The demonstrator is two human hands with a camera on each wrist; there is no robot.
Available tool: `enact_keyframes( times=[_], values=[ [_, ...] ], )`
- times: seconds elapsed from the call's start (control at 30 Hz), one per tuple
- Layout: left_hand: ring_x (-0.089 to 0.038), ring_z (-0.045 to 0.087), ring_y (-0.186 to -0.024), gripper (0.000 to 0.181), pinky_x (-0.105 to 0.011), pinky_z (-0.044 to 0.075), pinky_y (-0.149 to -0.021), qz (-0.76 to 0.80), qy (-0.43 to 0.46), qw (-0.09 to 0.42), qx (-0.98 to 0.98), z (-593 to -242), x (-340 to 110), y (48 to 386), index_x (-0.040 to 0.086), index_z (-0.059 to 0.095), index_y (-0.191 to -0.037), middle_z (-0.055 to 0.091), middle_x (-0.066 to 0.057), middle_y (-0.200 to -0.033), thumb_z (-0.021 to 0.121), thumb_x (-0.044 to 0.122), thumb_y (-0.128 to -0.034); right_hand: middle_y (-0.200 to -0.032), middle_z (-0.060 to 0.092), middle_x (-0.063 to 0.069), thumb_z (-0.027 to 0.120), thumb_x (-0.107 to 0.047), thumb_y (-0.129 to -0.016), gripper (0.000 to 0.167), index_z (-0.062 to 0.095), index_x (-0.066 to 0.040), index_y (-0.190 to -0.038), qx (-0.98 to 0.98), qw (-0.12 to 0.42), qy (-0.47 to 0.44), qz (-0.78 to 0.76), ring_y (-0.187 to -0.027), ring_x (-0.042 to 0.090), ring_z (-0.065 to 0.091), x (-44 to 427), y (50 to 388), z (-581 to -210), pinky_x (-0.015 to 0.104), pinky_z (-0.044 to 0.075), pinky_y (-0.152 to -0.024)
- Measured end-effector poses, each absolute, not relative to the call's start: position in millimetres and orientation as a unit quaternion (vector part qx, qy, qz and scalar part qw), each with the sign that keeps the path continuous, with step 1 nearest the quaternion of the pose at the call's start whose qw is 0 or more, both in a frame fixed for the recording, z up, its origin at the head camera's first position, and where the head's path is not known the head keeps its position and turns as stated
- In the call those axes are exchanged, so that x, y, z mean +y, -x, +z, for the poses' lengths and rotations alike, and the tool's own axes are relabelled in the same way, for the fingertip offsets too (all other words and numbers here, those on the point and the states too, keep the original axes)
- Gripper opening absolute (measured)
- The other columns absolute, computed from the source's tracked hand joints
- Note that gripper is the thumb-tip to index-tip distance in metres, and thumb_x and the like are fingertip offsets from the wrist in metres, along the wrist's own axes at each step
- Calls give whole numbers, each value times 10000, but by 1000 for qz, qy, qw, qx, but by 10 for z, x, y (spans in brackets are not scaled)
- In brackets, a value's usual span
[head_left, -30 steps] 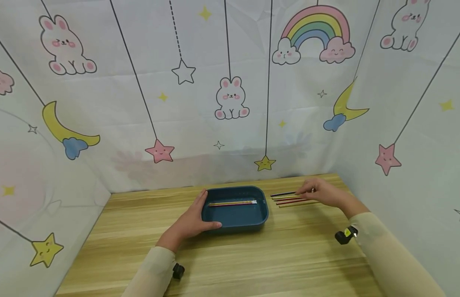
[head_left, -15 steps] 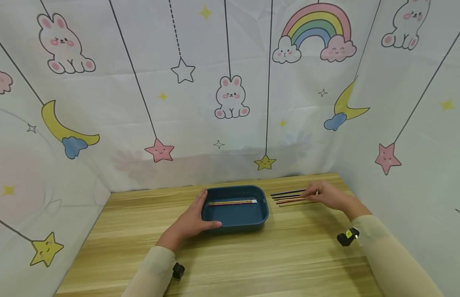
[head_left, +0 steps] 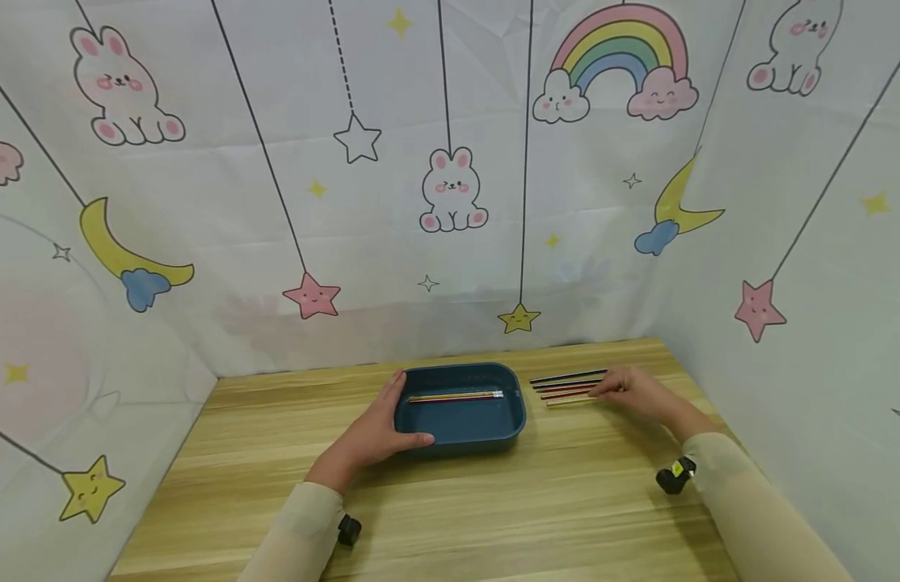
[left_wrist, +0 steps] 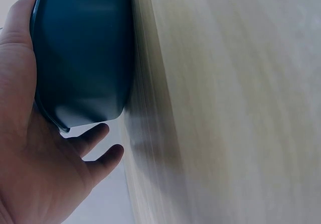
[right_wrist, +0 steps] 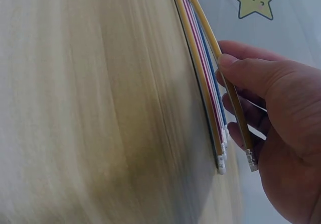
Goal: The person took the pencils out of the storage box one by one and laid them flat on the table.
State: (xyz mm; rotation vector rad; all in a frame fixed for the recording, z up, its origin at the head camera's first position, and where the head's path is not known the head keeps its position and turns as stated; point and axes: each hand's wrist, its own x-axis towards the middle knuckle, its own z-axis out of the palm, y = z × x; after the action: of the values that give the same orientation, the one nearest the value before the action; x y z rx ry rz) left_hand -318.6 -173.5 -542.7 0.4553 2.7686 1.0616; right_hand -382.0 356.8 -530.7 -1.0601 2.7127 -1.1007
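Note:
A dark blue rectangular tray (head_left: pixel 460 424) stands on the table, with two pencils (head_left: pixel 456 397), one yellowish and one dark red, lying inside it. My left hand (head_left: pixel 373 428) holds the tray's left end, its thumb over the near rim and a fingertip at the far corner. Two of its fingers stick out free beneath the rim in the left wrist view. To the right of the tray, my right hand (head_left: pixel 639 396) pinches a yellow pencil (right_wrist: pixel 235 101) between thumb and fingers, lifted at its eraser end. Beside it lie several other pencils (right_wrist: pixel 208 88) in a close row, white erasers toward the hand.
The wooden table (head_left: pixel 450 517) ends at a white cloth backdrop (head_left: pixel 392 242) printed with rabbits, stars and moons. The cloth also closes in the left and right sides. Both wrists carry small black cameras.
My right hand has shifted right and slightly nearer along the pencils, from the far ones to the nearest yellow pencil. The left hand and tray have stayed still.

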Motion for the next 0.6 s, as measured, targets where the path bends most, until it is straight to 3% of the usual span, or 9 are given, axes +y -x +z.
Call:
enact_keyframes(
  times=[0.1, 0.3, 0.5, 0.6],
  values=[
    [-367, 104, -1704, 1351, -653, 237, -1306, 351, -150, 71, 921, -5425, -1732, 3186, 161, 58, -1800, 17, -65, -1869, 889, 667, -863, -1007, 786, 60, 760, 69, -997, 165, 870, -5, -1095, 872, 5, 340, -353, -923, 169, 694, 3577, 3829, -5365, 251, 549, -822],
    [-363, 108, -1704, 1361, -648, 232, -1309, 350, -147, 71, 922, -5404, -1718, 3171, 167, 64, -1801, 23, -55, -1869, 888, 688, -850, -1044, 809, 12, 780, 38, -993, 186, 886, -73, -1096, 881, -14, 341, -329, -1011, 209, 723, 3615, 3843, -5475, 228, 490, -1060],
    [-370, 109, -1703, 1356, -656, 236, -1305, 351, -148, 69, 922, -5419, -1730, 3176, 158, 62, -1800, 24, -70, -1868, 888, 677, -858, -1054, 807, 4, 777, -6, -1012, 163, 882, -77, -1116, 888, -8, 338, -312, -1017, 231, 725, 3615, 3841, -5472, 434, 575, -1019],
    [-370, 106, -1704, 1352, -657, 234, -1305, 351, -147, 70, 922, -5414, -1732, 3174, 161, 58, -1801, 18, -66, -1869, 888, 669, -862, -1046, 798, -1, 790, -4, -999, 160, 882, -81, -1105, 888, -28, 350, -298, -994, 199, 721, 3605, 3846, -5504, 469, 580, -990]
  ],
)
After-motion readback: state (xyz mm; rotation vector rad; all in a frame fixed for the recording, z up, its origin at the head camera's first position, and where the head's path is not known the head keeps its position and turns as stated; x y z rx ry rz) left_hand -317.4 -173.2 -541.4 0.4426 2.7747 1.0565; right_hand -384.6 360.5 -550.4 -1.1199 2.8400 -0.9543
